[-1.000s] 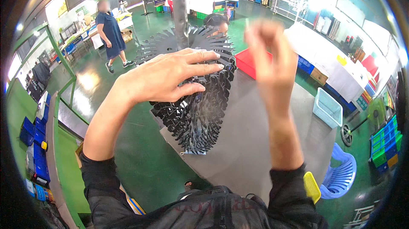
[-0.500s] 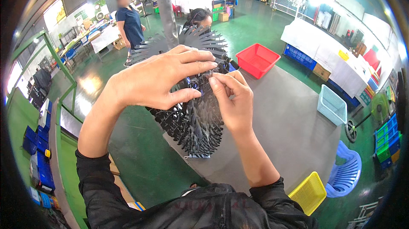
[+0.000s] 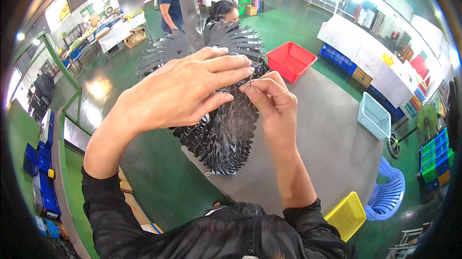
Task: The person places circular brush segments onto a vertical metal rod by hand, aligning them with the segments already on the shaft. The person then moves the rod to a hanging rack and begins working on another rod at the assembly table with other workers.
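A large black feathered form point(image 3: 219, 146) made of many fringed, leaf-like pieces stands at the table's left edge around a grey pole point(image 3: 191, 11). Broad slatted black fans point(image 3: 236, 38) spread from its top. My left hand point(image 3: 192, 88) lies across its upper part, open, fingers stretched out and thumb held apart. Close to those fingertips, my right hand point(image 3: 272, 96) is closed in a pinch on what looks like a thin dark strand, its exact kind too small to tell. Much of the form's middle is hidden behind my left hand.
On the grey table point(image 3: 327, 129) stand a red basket point(image 3: 291, 62), a light blue basket point(image 3: 374, 115) and a yellow basket point(image 3: 346, 216). A blue plastic chair point(image 3: 387, 191) is at the right. One person point(image 3: 171, 6) stands beyond the pole; another person point(image 3: 224, 11) is behind the fans.
Both hands have shifted slightly right in the picture, still close together at the black form. The standing person has moved right, nearer the pole.
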`<action>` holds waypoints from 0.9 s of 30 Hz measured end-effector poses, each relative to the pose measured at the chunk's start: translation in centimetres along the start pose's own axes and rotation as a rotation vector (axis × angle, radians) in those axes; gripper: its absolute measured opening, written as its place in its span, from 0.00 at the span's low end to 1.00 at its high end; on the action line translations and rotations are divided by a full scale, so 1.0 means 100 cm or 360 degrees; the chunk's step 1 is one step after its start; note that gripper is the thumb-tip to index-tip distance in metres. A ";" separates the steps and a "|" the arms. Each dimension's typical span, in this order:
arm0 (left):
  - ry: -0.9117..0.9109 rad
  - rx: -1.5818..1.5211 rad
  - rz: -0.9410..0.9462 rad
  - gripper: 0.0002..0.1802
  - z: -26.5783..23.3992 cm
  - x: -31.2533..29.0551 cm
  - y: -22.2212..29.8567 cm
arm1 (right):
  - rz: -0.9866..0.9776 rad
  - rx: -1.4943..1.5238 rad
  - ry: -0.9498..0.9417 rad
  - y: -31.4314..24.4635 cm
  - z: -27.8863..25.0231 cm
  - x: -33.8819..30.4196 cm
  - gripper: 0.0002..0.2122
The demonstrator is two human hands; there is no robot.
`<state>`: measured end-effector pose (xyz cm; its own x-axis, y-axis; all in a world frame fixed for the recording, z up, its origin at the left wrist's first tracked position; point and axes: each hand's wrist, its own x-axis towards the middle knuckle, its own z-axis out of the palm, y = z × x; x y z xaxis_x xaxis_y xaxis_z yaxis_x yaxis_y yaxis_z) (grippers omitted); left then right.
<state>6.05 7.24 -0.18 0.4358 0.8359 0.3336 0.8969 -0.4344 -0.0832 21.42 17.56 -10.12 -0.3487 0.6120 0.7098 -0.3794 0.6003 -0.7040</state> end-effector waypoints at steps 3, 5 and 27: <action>-0.0034 0.0015 0.0007 0.27 0.000 0.006 0.004 | 0.0073 0.0068 -0.0049 0.001 -0.007 0.001 0.03; -0.0034 0.0045 0.0035 0.28 0.000 0.010 0.008 | 0.0071 0.0111 -0.0056 0.002 -0.013 0.000 0.03; -0.0071 0.0077 -0.0022 0.27 0.003 0.030 0.019 | -0.0060 -0.0401 0.0474 -0.009 -0.005 -0.013 0.04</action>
<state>9.11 8.98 0.41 0.4254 0.8563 0.2930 0.9049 -0.4069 -0.1247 22.64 16.43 -10.41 -0.0605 0.6873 0.7238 -0.1517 0.7104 -0.6872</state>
